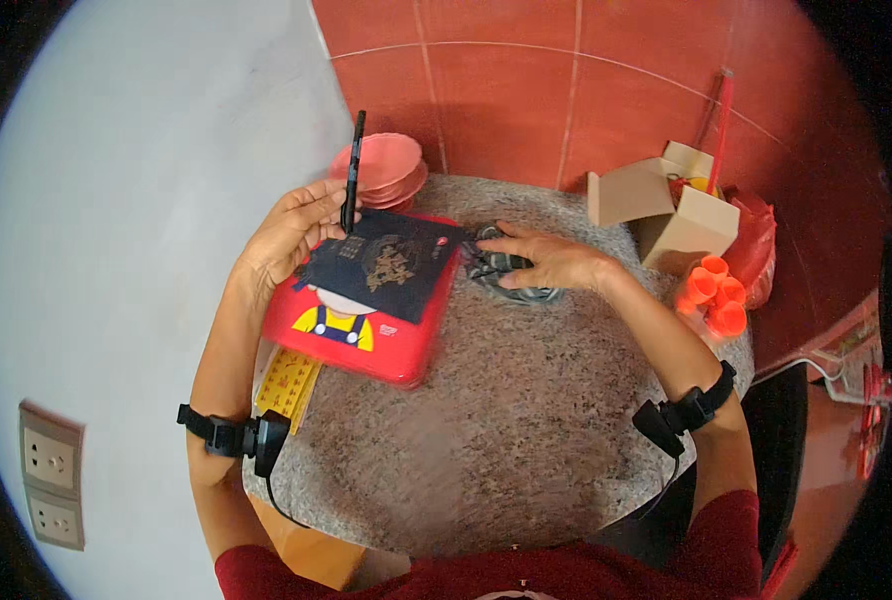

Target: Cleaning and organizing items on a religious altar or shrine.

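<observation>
My left hand (290, 225) grips a slim black pen (353, 169), held nearly upright between thumb and fingers. Below it, a dark flat pouch or sheet (408, 262) with tan printed artwork covers part of a red flat case (393, 364), which bears a cartoon figure in yellow and blue. Fingers spread, my right hand (554, 259) is over a dark, striped, crumpled bundle (517, 289) on the speckled stone tabletop (476, 420). Whether those fingers touch the bundle is unclear, and the hand hides part of it.
Pink scalloped plates (386, 161) are stacked at the back left. A yellow patterned booklet (290, 382) lies by the left edge. An open cardboard box (690, 225), several orange cups (716, 292) and a red plastic bag (753, 247) occupy the right. Red tiles (498, 105) line the back wall.
</observation>
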`<state>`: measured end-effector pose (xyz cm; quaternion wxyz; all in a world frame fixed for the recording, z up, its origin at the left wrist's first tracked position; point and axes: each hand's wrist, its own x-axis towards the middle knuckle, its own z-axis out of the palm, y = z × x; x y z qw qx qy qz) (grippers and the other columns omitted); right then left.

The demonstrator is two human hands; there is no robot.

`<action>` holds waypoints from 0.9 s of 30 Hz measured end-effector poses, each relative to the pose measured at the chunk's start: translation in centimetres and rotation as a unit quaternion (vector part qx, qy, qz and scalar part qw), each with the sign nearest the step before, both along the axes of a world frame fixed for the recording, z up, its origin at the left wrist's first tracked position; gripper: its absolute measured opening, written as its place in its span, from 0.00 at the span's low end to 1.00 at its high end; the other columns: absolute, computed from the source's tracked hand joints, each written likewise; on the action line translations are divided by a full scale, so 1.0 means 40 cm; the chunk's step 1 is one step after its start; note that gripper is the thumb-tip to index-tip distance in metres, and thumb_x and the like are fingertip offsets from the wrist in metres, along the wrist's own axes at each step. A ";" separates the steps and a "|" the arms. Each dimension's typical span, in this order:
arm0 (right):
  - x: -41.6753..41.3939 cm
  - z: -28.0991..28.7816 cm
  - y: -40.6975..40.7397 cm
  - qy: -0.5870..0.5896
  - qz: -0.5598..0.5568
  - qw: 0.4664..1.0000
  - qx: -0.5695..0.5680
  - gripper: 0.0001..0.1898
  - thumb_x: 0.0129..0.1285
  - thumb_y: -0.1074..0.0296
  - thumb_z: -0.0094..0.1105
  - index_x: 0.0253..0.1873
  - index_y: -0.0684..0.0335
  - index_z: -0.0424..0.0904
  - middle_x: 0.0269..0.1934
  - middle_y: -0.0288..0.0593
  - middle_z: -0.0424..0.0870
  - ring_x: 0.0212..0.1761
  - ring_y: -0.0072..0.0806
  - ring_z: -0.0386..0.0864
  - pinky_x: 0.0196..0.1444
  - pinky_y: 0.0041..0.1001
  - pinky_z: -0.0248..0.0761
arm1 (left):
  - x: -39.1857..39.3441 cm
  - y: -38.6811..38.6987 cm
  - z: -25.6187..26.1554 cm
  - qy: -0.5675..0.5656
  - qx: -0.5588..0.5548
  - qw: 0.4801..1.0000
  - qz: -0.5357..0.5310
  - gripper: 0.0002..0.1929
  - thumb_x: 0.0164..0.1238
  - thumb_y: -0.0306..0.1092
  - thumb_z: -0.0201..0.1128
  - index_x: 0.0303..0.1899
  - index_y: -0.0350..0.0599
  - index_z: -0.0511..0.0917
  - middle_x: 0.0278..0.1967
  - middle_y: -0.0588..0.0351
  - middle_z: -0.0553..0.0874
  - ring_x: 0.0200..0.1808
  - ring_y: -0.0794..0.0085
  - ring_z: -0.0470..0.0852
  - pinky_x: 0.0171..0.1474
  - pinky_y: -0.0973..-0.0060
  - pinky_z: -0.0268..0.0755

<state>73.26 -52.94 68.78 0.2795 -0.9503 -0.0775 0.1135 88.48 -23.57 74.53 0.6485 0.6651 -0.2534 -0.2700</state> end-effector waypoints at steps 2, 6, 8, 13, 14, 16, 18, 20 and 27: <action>-0.019 0.030 0.003 -0.031 -0.010 0.999 0.009 0.33 0.62 0.55 0.60 0.70 0.54 0.62 0.72 0.57 0.56 0.73 0.50 0.55 0.72 0.38 0.51 | -0.037 -0.034 0.008 0.013 -0.014 1.000 -0.023 0.13 0.73 0.33 0.54 0.53 0.37 0.76 0.37 0.60 0.84 0.36 0.79 0.82 0.38 0.81 0.76; -0.078 0.148 0.073 -0.379 -0.151 0.911 0.057 0.30 0.64 0.62 0.58 0.67 0.66 0.61 0.64 0.60 0.67 0.65 0.48 0.68 0.65 0.38 0.61 | -0.122 -0.096 0.035 0.027 0.001 0.994 -0.110 0.16 0.74 0.35 0.53 0.56 0.36 0.73 0.37 0.59 0.83 0.37 0.78 0.82 0.38 0.82 0.75; -0.106 0.169 0.095 -0.471 -0.164 0.866 0.019 0.28 0.64 0.64 0.58 0.66 0.68 0.61 0.61 0.60 0.69 0.61 0.48 0.72 0.63 0.38 0.65 | -0.154 -0.124 0.044 0.015 0.005 0.989 -0.149 0.15 0.74 0.35 0.53 0.55 0.37 0.75 0.39 0.61 0.83 0.40 0.78 0.82 0.40 0.81 0.73; -0.163 0.144 0.067 -0.492 -0.195 0.834 0.158 0.24 0.62 0.70 0.60 0.62 0.65 0.65 0.49 0.54 0.77 0.45 0.41 0.80 0.50 0.35 0.72 | -0.254 -0.198 0.071 -0.099 0.082 0.974 -0.187 0.15 0.75 0.36 0.51 0.56 0.39 0.76 0.39 0.62 0.81 0.38 0.82 0.78 0.40 0.83 0.72; -0.182 0.139 0.054 -0.511 -0.176 0.829 0.140 0.22 0.62 0.72 0.60 0.60 0.64 0.68 0.47 0.53 0.77 0.43 0.40 0.80 0.48 0.34 0.73 | -0.269 -0.210 0.070 -0.100 0.081 0.970 -0.206 0.15 0.75 0.36 0.51 0.56 0.39 0.76 0.39 0.62 0.81 0.38 0.82 0.78 0.40 0.83 0.72; -0.226 0.142 0.040 -0.481 -0.198 0.835 0.180 0.14 0.61 0.72 0.62 0.51 0.67 0.75 0.42 0.52 0.78 0.38 0.38 0.81 0.43 0.33 0.74 | -0.294 -0.224 0.070 -0.129 0.075 0.974 -0.172 0.15 0.75 0.35 0.52 0.55 0.39 0.77 0.38 0.62 0.81 0.36 0.82 0.77 0.40 0.83 0.71; -0.264 0.138 0.019 -0.412 -0.211 0.847 0.263 0.09 0.60 0.71 0.63 0.42 0.69 0.79 0.36 0.49 0.79 0.34 0.35 0.81 0.37 0.30 0.73 | -0.305 -0.245 0.062 -0.106 0.054 0.979 -0.165 0.15 0.75 0.35 0.52 0.55 0.39 0.78 0.38 0.62 0.81 0.36 0.82 0.77 0.40 0.83 0.71; -0.297 0.111 -0.005 -0.443 -0.237 0.838 0.215 0.08 0.61 0.69 0.63 0.38 0.69 0.81 0.30 0.45 0.79 0.29 0.29 0.80 0.32 0.27 0.71 | -0.316 -0.267 0.059 -0.148 0.029 0.980 -0.133 0.16 0.75 0.35 0.53 0.56 0.38 0.76 0.37 0.61 0.81 0.36 0.82 0.77 0.40 0.83 0.71; -0.424 0.080 -0.023 -0.298 -0.345 0.810 0.368 0.12 0.66 0.62 0.59 0.36 0.66 0.80 0.23 0.33 0.75 0.21 0.14 0.69 0.23 0.21 0.63 | -0.410 -0.346 0.067 -0.157 -0.019 0.972 -0.173 0.11 0.69 0.26 0.58 0.49 0.32 0.77 0.40 0.49 0.84 0.41 0.72 0.84 0.47 0.78 0.78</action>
